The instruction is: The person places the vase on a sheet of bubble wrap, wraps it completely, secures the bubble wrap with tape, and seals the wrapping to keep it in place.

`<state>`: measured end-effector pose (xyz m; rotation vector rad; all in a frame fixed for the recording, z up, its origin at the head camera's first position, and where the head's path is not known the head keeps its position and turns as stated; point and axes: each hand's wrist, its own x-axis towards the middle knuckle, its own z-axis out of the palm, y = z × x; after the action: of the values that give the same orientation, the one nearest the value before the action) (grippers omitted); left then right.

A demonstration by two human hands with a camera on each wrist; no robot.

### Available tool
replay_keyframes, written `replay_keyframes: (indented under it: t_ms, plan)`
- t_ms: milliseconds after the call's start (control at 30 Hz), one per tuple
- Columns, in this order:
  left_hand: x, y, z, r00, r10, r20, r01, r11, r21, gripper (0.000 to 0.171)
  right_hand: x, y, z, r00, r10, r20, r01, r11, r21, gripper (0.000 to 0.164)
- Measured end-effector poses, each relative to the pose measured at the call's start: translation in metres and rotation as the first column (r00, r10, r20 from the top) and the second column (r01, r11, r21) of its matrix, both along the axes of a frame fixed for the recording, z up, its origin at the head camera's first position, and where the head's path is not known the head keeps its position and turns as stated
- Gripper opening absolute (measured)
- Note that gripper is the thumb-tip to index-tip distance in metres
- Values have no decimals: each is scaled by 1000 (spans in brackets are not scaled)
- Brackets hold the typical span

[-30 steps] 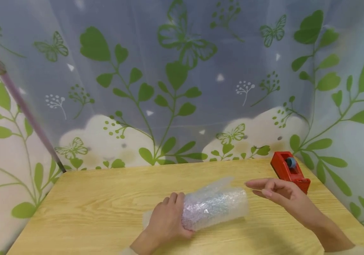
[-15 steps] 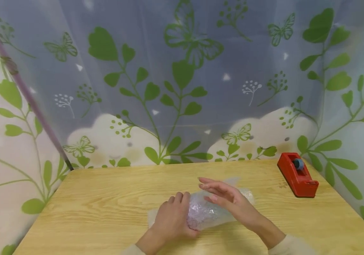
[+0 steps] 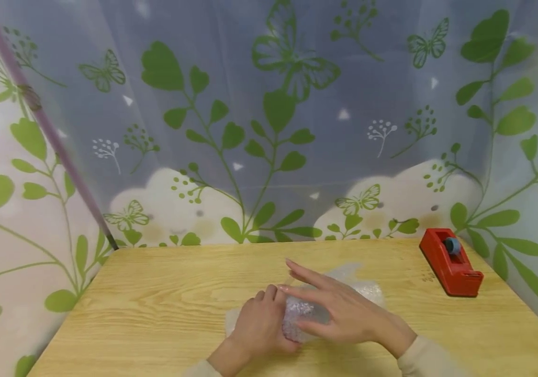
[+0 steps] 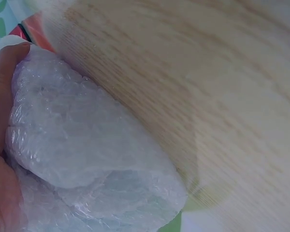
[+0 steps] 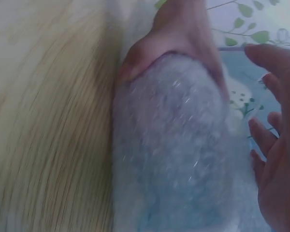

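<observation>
A bundle rolled in clear bubble wrap [image 3: 293, 317] lies on the wooden table, with a bluish-purple tint showing through; what is inside cannot be made out. My left hand [image 3: 260, 320] grips its left end, thumb on the near side and fingers over the top. Over the bundle's middle and right part my right hand [image 3: 346, 310] extends, fingers fairly straight and spread, fingertips close to the left knuckles. In the right wrist view these fingers [image 5: 266, 135] stand beside the bundle. The left wrist view shows the wrap's open, folded end [image 4: 121, 193]. Whether the right hand touches the wrap is unclear.
A red tape dispenser [image 3: 452, 264] with a blue roll core stands at the table's right. A loose flap of wrap [image 3: 346, 271] sticks out behind the bundle. Leaf-printed curtains [image 3: 231, 131] hang along the table's back and sides, and a purple pole [image 3: 66, 152] slants at left.
My right hand has come leftward from beside the tape dispenser to over the bundle. The left hand keeps its grip. The whole head view has shifted slightly, so the scene sits further right.
</observation>
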<state>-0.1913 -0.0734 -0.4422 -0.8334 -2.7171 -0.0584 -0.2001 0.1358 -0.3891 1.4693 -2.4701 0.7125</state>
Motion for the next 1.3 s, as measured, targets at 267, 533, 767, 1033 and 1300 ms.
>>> replay_keyframes:
  t_ms: [267, 533, 767, 1033, 1300]
  plan:
    - [-2, 0, 0, 1000, -5, 7, 5, 1000, 2, 91, -8, 11, -17, 989, 43, -139, -25, 992, 126, 68]
    - [-3, 0, -2, 998, -32, -60, 32, 999, -7, 94, -8, 20, -29, 970, 121, -212, -93, 986, 135, 66]
    - [-8, -5, 0, 995, -92, -33, 92, 996, -8, 93, -10, 25, -26, 960, 223, -171, -190, 963, 190, 64]
    - [-12, -7, 0, 992, -123, -27, 123, 992, 23, 91, -11, 28, -23, 978, 188, -93, -161, 956, 246, 63]
    - [-12, -8, -2, 992, -117, -43, 118, 993, 21, 92, -10, 30, -21, 984, 158, -88, -132, 960, 248, 62]
